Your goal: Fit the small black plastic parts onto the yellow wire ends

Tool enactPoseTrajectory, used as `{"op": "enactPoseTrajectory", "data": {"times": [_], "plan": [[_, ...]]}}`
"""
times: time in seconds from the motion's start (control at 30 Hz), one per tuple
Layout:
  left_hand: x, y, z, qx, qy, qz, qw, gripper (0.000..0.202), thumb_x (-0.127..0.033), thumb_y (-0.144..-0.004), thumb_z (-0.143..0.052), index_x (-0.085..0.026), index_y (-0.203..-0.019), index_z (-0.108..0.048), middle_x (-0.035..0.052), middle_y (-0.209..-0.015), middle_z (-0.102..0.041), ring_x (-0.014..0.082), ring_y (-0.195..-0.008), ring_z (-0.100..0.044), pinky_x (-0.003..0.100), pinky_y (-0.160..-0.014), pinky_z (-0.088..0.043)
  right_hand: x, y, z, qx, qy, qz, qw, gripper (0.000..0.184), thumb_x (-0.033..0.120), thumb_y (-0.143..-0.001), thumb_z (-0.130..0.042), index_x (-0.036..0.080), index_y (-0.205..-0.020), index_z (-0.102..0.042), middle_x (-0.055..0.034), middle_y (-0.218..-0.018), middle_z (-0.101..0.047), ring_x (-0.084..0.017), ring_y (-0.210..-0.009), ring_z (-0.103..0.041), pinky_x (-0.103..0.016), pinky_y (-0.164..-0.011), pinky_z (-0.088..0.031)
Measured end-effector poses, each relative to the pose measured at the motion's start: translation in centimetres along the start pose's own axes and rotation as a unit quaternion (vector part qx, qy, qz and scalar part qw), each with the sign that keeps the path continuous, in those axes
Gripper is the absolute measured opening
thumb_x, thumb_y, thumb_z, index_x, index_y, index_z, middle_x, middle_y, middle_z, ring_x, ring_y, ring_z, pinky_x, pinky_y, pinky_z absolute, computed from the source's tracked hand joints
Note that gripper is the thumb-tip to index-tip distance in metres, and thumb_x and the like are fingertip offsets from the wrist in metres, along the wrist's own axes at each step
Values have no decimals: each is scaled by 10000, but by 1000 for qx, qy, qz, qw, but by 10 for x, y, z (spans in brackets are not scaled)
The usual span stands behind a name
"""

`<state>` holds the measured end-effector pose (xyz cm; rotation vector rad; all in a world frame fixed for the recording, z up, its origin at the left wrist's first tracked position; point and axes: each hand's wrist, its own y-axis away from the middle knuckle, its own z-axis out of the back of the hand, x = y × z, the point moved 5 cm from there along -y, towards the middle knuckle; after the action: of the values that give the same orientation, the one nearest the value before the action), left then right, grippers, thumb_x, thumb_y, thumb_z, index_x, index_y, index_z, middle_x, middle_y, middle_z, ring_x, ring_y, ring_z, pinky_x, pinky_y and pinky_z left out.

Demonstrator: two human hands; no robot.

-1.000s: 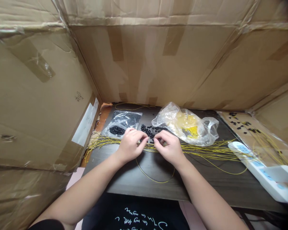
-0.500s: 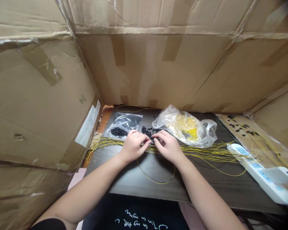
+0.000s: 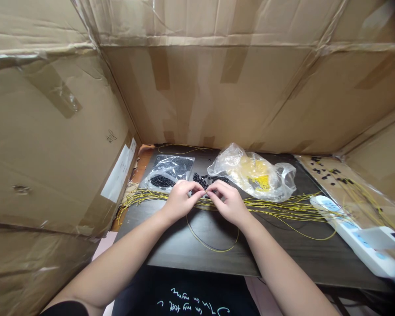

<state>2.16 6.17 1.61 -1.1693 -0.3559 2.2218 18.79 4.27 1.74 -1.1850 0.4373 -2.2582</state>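
My left hand is closed in a pinch, with a bit of yellow wire showing at its fingertips. Against it, tip to tip, my right hand pinches something too small to make out. Just beyond the fingers lies a loose pile of small black parts, partly hidden by the hands. Beneath both hands a bundle of thin yellow wires runs across the table. One wire loop hangs toward me from under the hands.
Behind my left hand is a clear bag of black parts. A crumpled plastic bag with yellow pieces sits back right. A white power strip crosses the table's right side, beside cardboard with black-tipped wires. Cardboard walls enclose the table.
My right hand has come away from the edge of the black pile toward my left. The fingertips of both hands now meet, where there was a small gap before.
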Motion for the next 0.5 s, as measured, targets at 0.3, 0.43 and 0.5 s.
{"op": "enactPoseTrajectory", "data": {"times": [0.3, 0.43, 0.5], "plan": [[1, -2, -1, 24, 108, 57, 992, 127, -302, -888, -690, -191, -836, -722, 8, -826, -746, 151, -778, -668, 273, -788, -477, 4, 2, 1, -14, -15, -11, 1000, 87, 227, -965, -570, 191, -905, -620, -21, -848, -593, -110, -648, -538, -259, -613, -443], [1, -2, -1, 21, 149, 90, 984, 131, -287, -884, -664, -171, -838, -706, 17, -798, -722, 143, -755, -654, 256, -753, -492, 7, 2, 3, -32, -4, 0, 999, 79, 216, -962, -570, 196, -904, -621, -17, -829, -594, -111, -637, -530, -265, -614, -440], [1, -2, 0, 17, 166, 100, 981, 138, -290, -883, -664, -166, -833, -697, 17, -786, -711, 140, -748, -645, 254, -748, -491, 9, 1, 5, -42, -4, 6, 999, 73, 206, -960, -572, 199, -907, -622, -16, -827, -597, -112, -636, -531, -267, -610, -440]]}}
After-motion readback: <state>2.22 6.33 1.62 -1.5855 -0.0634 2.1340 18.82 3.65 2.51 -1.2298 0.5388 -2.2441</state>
